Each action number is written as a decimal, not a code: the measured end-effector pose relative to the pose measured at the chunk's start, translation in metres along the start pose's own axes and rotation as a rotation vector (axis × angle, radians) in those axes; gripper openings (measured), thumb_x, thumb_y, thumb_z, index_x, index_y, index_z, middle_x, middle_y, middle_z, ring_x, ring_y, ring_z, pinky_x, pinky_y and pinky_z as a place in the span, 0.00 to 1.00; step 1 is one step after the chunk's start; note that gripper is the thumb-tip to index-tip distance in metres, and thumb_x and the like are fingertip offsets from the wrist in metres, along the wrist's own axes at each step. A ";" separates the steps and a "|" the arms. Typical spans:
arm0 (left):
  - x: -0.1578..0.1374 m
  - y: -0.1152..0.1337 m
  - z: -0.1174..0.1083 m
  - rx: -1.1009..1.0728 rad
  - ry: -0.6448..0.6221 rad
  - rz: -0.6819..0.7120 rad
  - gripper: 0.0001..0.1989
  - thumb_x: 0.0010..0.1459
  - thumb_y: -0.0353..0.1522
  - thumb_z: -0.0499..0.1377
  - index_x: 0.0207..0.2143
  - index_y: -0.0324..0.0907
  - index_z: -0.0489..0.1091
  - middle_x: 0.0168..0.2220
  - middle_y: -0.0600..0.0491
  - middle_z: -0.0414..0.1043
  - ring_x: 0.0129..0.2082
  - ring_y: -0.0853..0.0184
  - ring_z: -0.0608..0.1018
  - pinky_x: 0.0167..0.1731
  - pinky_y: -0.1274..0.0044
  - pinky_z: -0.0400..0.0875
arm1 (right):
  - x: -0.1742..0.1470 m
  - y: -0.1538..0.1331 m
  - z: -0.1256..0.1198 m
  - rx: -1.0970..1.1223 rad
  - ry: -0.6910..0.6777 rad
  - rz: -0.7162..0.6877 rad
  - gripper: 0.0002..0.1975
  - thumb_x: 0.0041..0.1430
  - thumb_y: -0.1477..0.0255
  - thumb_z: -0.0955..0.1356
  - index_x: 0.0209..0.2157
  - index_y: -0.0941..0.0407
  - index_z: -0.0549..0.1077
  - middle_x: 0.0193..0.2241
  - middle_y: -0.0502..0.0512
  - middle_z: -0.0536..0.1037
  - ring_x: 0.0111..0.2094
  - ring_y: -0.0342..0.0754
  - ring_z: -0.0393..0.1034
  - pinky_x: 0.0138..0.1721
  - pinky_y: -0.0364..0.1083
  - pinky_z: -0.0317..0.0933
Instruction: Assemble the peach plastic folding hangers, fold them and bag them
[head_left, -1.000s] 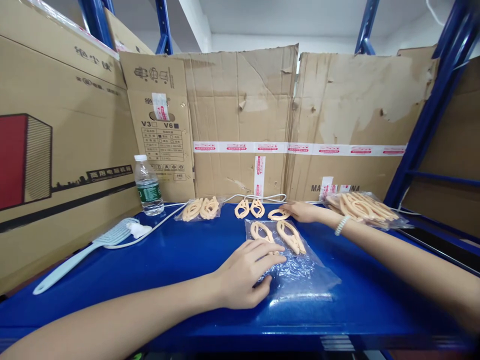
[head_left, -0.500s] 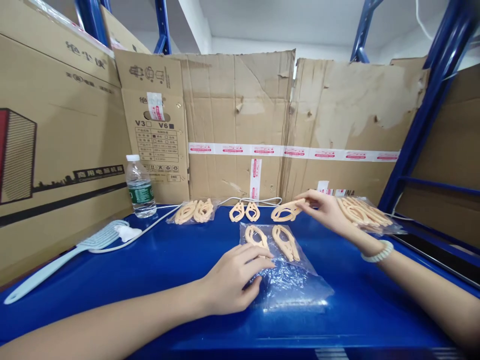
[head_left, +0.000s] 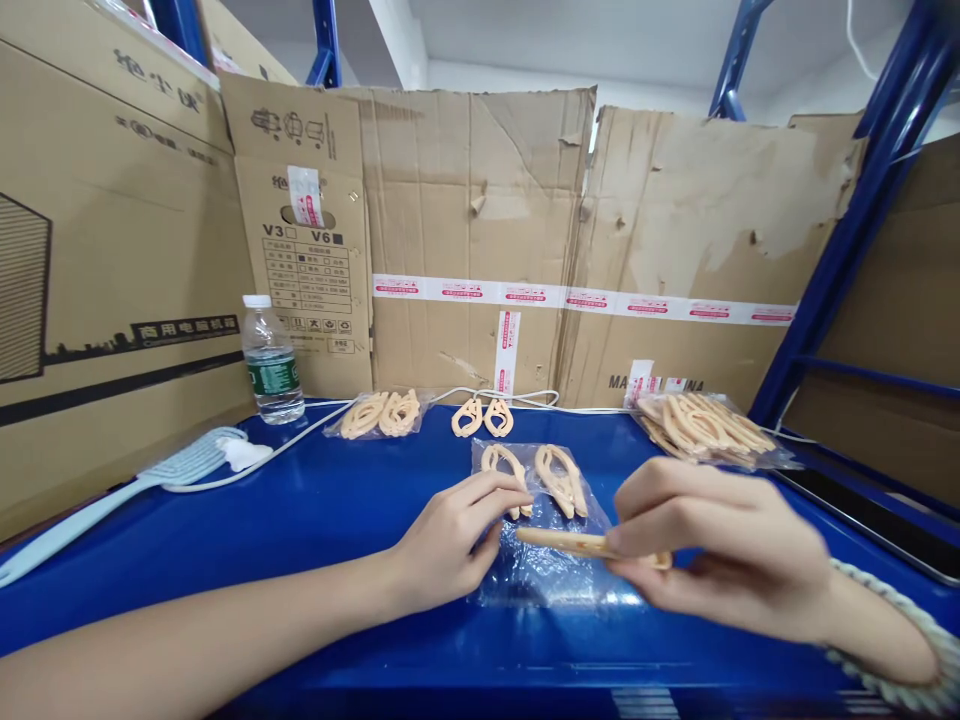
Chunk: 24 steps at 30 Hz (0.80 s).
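My right hand (head_left: 720, 550) pinches a beige folding hanger (head_left: 562, 541), seen edge-on above a clear plastic bag (head_left: 559, 585). Two similar folded hangers show at the far end of that bag: a left one (head_left: 504, 465) and a right one (head_left: 561, 482). My left hand (head_left: 457, 530) rests at the bag's left side, its thumb apart from its fingers. Its fingertips reach the lower end of the left hanger; whether they press on it or only on the plastic I cannot tell.
Behind lie a loose pair of folded hangers (head_left: 483, 418), a bagged pair (head_left: 380, 414) and a bagged pile (head_left: 705, 425). A water bottle (head_left: 271, 365), a pale blue brush (head_left: 184, 460), a white cable (head_left: 311, 430) and a black flat device (head_left: 862, 520) surround them. Cardboard (head_left: 480, 220) walls the back.
My right hand has lifted a folding hanger from the back of the table and brought it nearer, above the bag. My left hand stays by the bag. The view has shifted slightly.
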<state>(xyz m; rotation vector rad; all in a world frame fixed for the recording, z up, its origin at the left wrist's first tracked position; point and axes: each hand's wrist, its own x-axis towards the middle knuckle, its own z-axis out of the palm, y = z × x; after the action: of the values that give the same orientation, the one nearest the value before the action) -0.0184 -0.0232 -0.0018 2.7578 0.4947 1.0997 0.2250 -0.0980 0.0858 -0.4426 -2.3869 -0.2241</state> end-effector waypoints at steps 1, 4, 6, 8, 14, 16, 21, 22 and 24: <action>0.000 0.001 0.000 0.005 0.003 -0.003 0.22 0.56 0.20 0.50 0.53 0.42 0.63 0.50 0.46 0.67 0.50 0.62 0.71 0.50 0.68 0.70 | -0.001 -0.001 0.006 -0.071 -0.086 -0.038 0.05 0.62 0.76 0.65 0.38 0.54 0.71 0.29 0.52 0.73 0.27 0.42 0.68 0.26 0.42 0.63; 0.001 0.002 -0.001 0.027 0.010 -0.002 0.23 0.57 0.20 0.49 0.54 0.42 0.62 0.51 0.46 0.66 0.50 0.62 0.71 0.50 0.69 0.69 | -0.001 0.004 0.030 -0.352 -0.266 -0.141 0.12 0.66 0.79 0.59 0.31 0.57 0.70 0.26 0.52 0.70 0.24 0.43 0.63 0.24 0.44 0.59; 0.002 0.003 0.000 0.042 0.014 0.009 0.23 0.58 0.20 0.49 0.55 0.42 0.61 0.51 0.46 0.67 0.51 0.62 0.71 0.50 0.69 0.69 | -0.002 0.012 0.047 -0.523 -0.315 -0.185 0.13 0.65 0.79 0.58 0.29 0.57 0.69 0.25 0.52 0.69 0.24 0.44 0.62 0.24 0.45 0.58; 0.002 0.002 0.000 0.058 0.019 0.030 0.23 0.58 0.20 0.48 0.55 0.42 0.62 0.51 0.45 0.68 0.50 0.62 0.71 0.50 0.68 0.70 | -0.004 0.021 0.059 -0.642 -0.323 -0.201 0.11 0.64 0.80 0.59 0.31 0.58 0.70 0.27 0.53 0.70 0.24 0.44 0.62 0.26 0.45 0.59; 0.001 -0.001 0.001 0.087 0.000 0.055 0.25 0.57 0.19 0.47 0.56 0.42 0.61 0.53 0.45 0.67 0.52 0.61 0.70 0.51 0.67 0.69 | -0.008 0.031 0.069 -0.774 -0.223 -0.142 0.12 0.63 0.80 0.60 0.30 0.60 0.72 0.31 0.59 0.72 0.31 0.50 0.65 0.29 0.48 0.61; 0.000 -0.002 0.001 0.089 -0.018 0.055 0.25 0.57 0.18 0.47 0.55 0.42 0.62 0.53 0.46 0.67 0.53 0.62 0.70 0.52 0.67 0.68 | -0.007 0.031 0.069 -0.802 -0.206 -0.112 0.13 0.62 0.81 0.60 0.29 0.61 0.73 0.35 0.62 0.72 0.37 0.53 0.66 0.33 0.50 0.62; 0.000 -0.002 0.001 0.085 -0.050 0.046 0.26 0.55 0.17 0.47 0.55 0.42 0.62 0.54 0.47 0.66 0.54 0.63 0.69 0.54 0.67 0.66 | -0.007 0.039 0.072 -0.817 -0.256 -0.059 0.10 0.58 0.81 0.64 0.28 0.60 0.76 0.40 0.62 0.72 0.41 0.55 0.63 0.35 0.51 0.62; 0.000 -0.002 0.001 0.087 -0.058 0.045 0.27 0.55 0.17 0.47 0.55 0.42 0.62 0.54 0.47 0.66 0.54 0.63 0.68 0.54 0.66 0.65 | -0.007 0.041 0.072 -0.809 -0.283 -0.040 0.09 0.57 0.81 0.65 0.28 0.60 0.76 0.41 0.63 0.72 0.42 0.56 0.63 0.35 0.51 0.62; 0.001 -0.002 0.001 0.091 -0.086 0.045 0.27 0.54 0.17 0.48 0.55 0.42 0.62 0.54 0.48 0.67 0.54 0.62 0.68 0.54 0.67 0.65 | -0.008 0.044 0.068 -0.717 -0.335 0.017 0.06 0.56 0.79 0.67 0.28 0.60 0.76 0.43 0.64 0.72 0.44 0.57 0.62 0.36 0.52 0.62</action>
<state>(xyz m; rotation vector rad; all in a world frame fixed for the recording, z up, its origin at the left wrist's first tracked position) -0.0177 -0.0208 -0.0023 2.8938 0.4861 0.9855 0.2062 -0.0405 0.0314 -0.8804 -2.5657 -1.0880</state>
